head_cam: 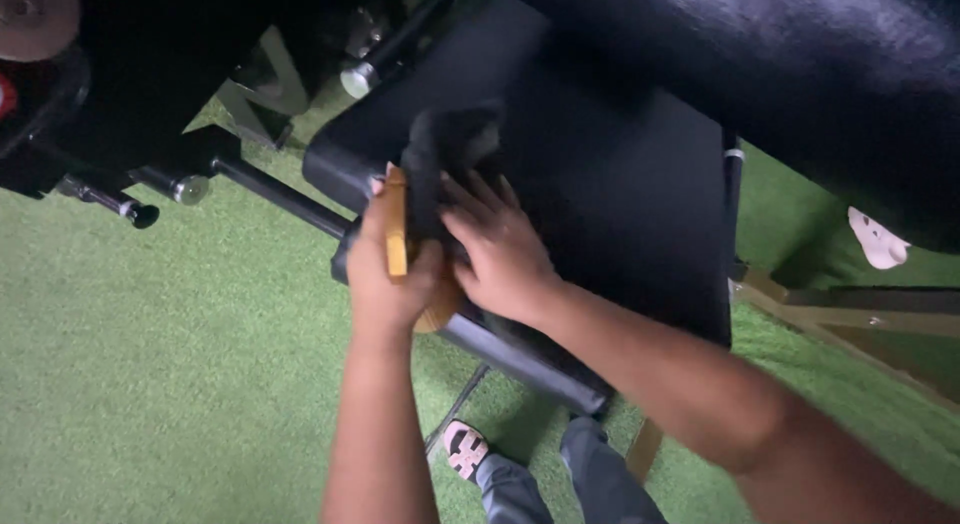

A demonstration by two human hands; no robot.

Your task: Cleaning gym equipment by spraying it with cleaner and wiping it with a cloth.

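Observation:
My left hand [385, 269] grips a wooden-backed brush [397, 229] by its yellow wood block, at the front-left corner of a black padded bench [620, 184]. A dark cloth or tuft [445, 149] rises blurred above the brush. My right hand [500, 249] lies flat next to it, fingers spread over the dark material and the bench edge. Both forearms reach in from the bottom of the view. Whether the right hand grips anything is hidden.
Green artificial turf [150, 364] covers the floor. Black bars with chrome ends [185, 189] and machine frames stand at the upper left. A large black padded surface [800, 54] fills the upper right. My sandalled foot [465, 449] and grey trouser legs show below the bench.

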